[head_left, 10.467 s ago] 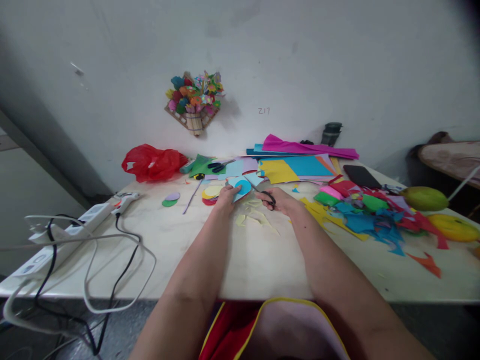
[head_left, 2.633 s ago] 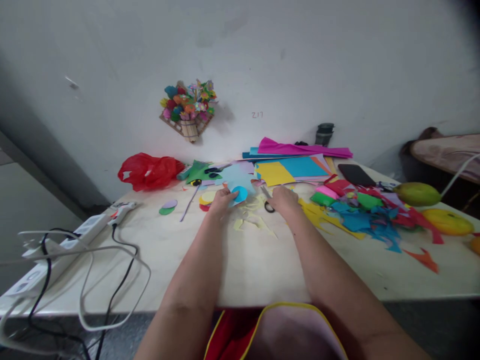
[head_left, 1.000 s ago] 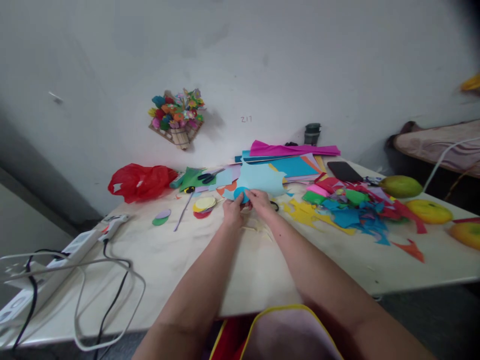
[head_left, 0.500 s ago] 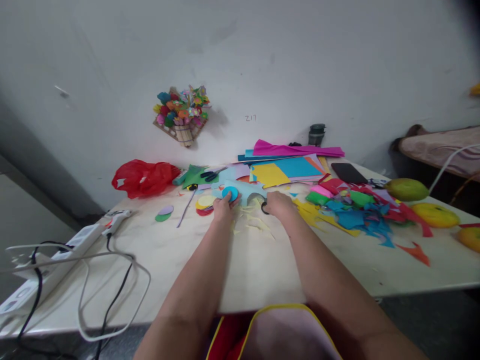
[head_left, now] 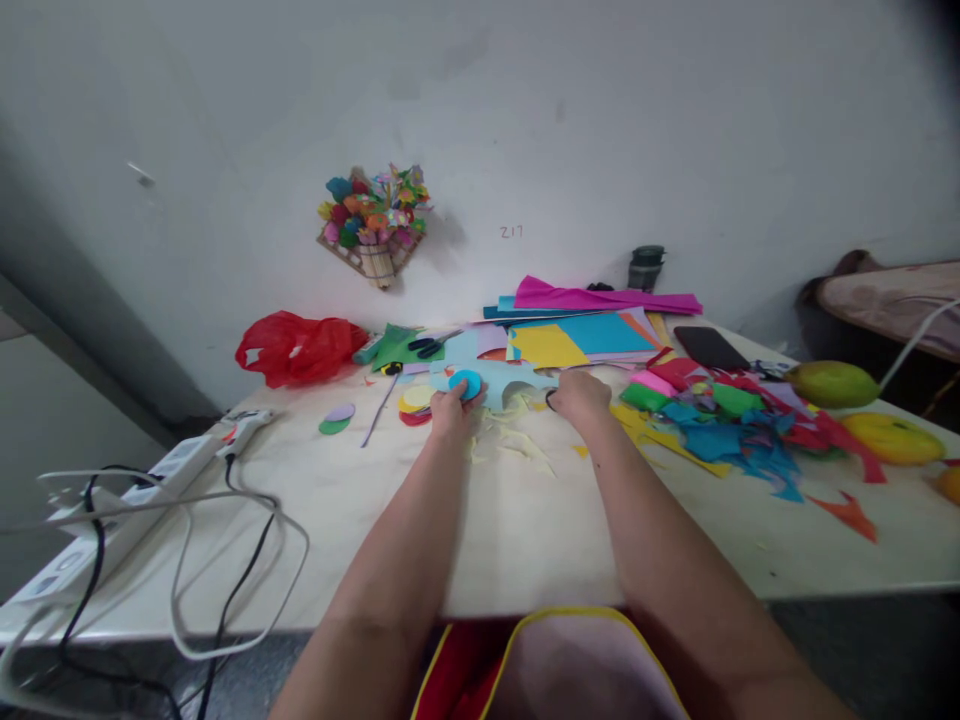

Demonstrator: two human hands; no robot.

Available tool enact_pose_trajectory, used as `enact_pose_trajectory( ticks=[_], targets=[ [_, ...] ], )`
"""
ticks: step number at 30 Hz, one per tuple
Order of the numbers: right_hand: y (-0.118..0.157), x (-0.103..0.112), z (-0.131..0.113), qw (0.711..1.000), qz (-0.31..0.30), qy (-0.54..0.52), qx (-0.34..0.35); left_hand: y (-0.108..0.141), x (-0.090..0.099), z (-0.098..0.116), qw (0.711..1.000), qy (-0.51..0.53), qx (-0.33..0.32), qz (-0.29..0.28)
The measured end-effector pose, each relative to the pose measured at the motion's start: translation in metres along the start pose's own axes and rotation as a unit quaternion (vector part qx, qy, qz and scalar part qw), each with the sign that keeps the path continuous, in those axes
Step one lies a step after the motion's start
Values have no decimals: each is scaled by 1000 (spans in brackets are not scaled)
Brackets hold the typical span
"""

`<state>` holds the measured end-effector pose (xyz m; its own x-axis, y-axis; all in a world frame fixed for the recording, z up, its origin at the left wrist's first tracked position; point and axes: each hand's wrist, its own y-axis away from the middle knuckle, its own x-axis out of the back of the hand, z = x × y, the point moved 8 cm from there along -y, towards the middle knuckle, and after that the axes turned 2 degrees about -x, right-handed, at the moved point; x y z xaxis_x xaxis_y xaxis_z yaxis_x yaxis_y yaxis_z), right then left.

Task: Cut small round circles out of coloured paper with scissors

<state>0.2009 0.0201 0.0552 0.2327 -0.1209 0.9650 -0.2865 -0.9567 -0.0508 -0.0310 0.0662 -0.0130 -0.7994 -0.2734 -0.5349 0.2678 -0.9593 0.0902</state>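
My left hand is closed on a round blue disc, thumb on top, with a reddish edge showing beneath it. Beside it lie overlapping paper circles in yellow and red. My right hand is a closed fist around what looks like scissors; only a black handle loop shows, and the fingers hide the rest. Between the hands lies a light blue sheet with a curved cut-out, its right end reaching my right hand. Pale yellow scraps are strewn in front of it.
Dark-handled scissors, a red plastic bag and two circles are on the left. Coloured sheets lie behind. On the right are scraps, a dark phone-like slab and fruit. A cabled power strip sits front left.
My right hand has moved slightly right, away from the left hand, with the black loop. My left hand stays on the blue disc. The whole view has shifted a little.
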Motion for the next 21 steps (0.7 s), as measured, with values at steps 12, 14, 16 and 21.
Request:
enact_pose_trajectory(
  ticks=[12,14,16,21],
  targets=[
    [1,21,26,993,63,-69,-76,-6,9,5,996,-67,-27,53],
    [1,25,32,986,91,-103,-96,-6,9,7,996,-61,-41,55],
    [0,29,39,973,129,-154,-116,-5,9,9,996,-44,-55,58],
    [-8,10,35,893,58,-430,-115,-8,11,9,994,-34,-79,64]
  ],
)
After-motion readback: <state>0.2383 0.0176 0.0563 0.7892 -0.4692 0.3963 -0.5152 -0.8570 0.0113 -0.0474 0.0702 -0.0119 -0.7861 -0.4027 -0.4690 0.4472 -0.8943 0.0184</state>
